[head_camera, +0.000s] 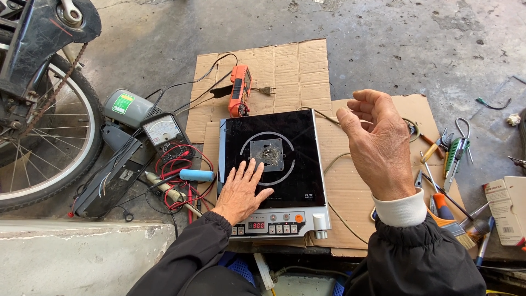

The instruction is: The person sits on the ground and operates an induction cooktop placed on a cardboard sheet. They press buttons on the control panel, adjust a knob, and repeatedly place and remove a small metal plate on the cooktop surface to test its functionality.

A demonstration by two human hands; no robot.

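A black glass induction cooktop (290, 137) lies on flattened cardboard (285, 66) on the concrete floor. A small square metal plate (267, 154) with debris rests in the ring at its centre. My left hand (241, 192) lies flat on the glass near the front left, fingers spread, just left of the plate. My right hand (375, 142) is raised above the cooktop's right edge, fingers loosely curled, holding nothing. The control panel (274, 223) at the front shows a lit red display.
An orange meter (240, 90) sits behind the cooktop. At left are an analog multimeter (164, 131) with red and black leads, a soldering iron (170, 192), a grey motor (129, 107) and a bicycle wheel (49, 137). Pliers, screwdrivers, a brush (457, 227) and a box (507, 208) lie right.
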